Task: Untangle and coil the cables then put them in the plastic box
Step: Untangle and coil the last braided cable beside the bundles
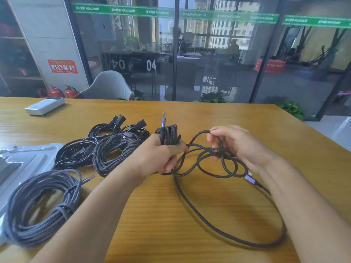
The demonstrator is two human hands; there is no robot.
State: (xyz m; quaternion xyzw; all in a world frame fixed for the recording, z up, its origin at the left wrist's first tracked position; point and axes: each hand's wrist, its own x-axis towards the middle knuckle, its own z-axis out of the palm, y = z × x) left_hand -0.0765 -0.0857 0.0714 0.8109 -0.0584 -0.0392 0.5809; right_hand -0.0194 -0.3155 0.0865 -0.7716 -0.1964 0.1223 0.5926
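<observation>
My left hand (161,156) grips a partly wound bundle of grey braided cable (169,134), its USB plug sticking up. The loose rest of that cable (214,227) loops over the table toward me, with a purple plug (250,179) by my right wrist. My right hand (233,143) pinches one tangled loop of it just above the table. A finished braided coil (38,207) lies at near left. Another braided coil (112,150) and black cable bundles (76,152) lie in the middle left. The clear plastic box (24,160) sits at the left edge.
A white power bank (44,106) lies at the far left of the wooden table (247,118). Behind the table stand a grey chair (108,85) and a glass wall. Red fire extinguishers (70,92) stand on the floor at back left.
</observation>
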